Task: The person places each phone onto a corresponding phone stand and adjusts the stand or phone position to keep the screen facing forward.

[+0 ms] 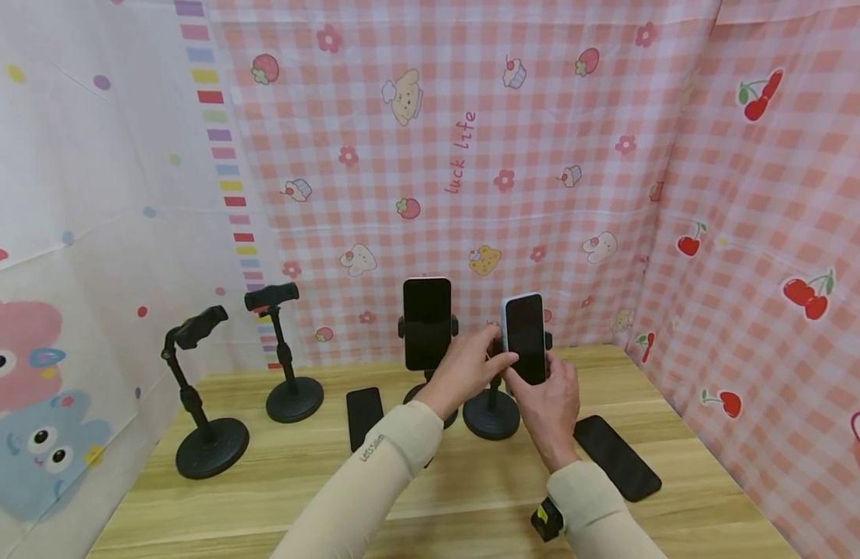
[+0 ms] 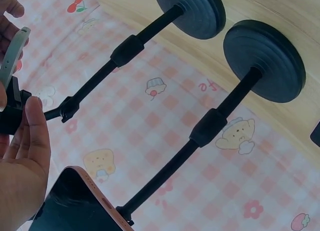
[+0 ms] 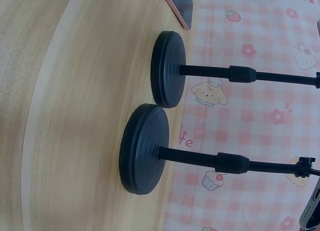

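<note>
My right hand (image 1: 550, 400) grips the lower edge and side of a light-cased smartphone (image 1: 525, 338), its dark screen facing me. The phone is upright at the head of a black phone stand (image 1: 491, 417). My left hand (image 1: 468, 369) reaches to the phone's left side, thumb by its lower corner. In the left wrist view, the left fingers (image 2: 36, 133) curl round the stand's black clamp (image 2: 11, 113), with the phone's edge against it. Just left of this stand, a second smartphone (image 1: 428, 326) sits upright in another stand's clamp.
Two phone stands without phones, one bent (image 1: 206, 442) and one upright (image 1: 294, 400), stand at the left. A dark phone (image 1: 364, 415) lies near the middle of the wooden table (image 1: 472, 505), another phone (image 1: 618, 458) at the right. Patterned cloth (image 1: 542, 225) hangs behind and beside the table.
</note>
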{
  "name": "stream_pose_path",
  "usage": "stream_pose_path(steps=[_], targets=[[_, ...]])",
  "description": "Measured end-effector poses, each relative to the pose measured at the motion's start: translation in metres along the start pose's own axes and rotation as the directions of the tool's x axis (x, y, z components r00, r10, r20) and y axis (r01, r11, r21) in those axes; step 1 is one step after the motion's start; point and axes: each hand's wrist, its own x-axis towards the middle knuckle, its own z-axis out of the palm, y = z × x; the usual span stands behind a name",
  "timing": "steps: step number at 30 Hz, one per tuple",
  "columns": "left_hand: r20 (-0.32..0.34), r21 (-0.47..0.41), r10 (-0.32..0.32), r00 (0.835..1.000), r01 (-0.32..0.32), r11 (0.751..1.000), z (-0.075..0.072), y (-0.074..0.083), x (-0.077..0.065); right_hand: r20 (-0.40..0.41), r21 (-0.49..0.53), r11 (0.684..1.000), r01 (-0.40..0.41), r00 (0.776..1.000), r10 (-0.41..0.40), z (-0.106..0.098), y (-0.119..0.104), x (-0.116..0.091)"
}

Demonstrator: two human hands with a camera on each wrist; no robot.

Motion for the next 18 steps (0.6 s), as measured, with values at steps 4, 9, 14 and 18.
stream_pose_path(steps=[4, 9, 14, 18], targets=[[-0.024, 0.013, -0.015, 1.0, 0.015, 1.0, 0.001, 0.0, -0.001, -0.012, -0.013, 1.0, 0.011, 1.0, -0.011, 0.001, 0.001, 0.0], [-0.067, 0.006, -0.03, 0.997, 0.031, 1.0, 0.004, -0.001, -0.002, -0.035, -0.026, 0.999, 0.028, 0.999, -0.029, 0.003, 0.002, 0.0], [-0.13, 0.012, 0.005, 0.991, -0.004, 1.0, 0.008, -0.001, -0.001, -0.059, -0.023, 1.0, 0.019, 0.998, -0.02, 0.006, -0.001, 0.001], [-0.175, 0.022, 0.019, 0.984, -0.015, 1.0, 0.01, -0.002, 0.0, -0.063, -0.006, 1.0, -0.008, 0.998, 0.008, 0.009, -0.004, 0.002]])
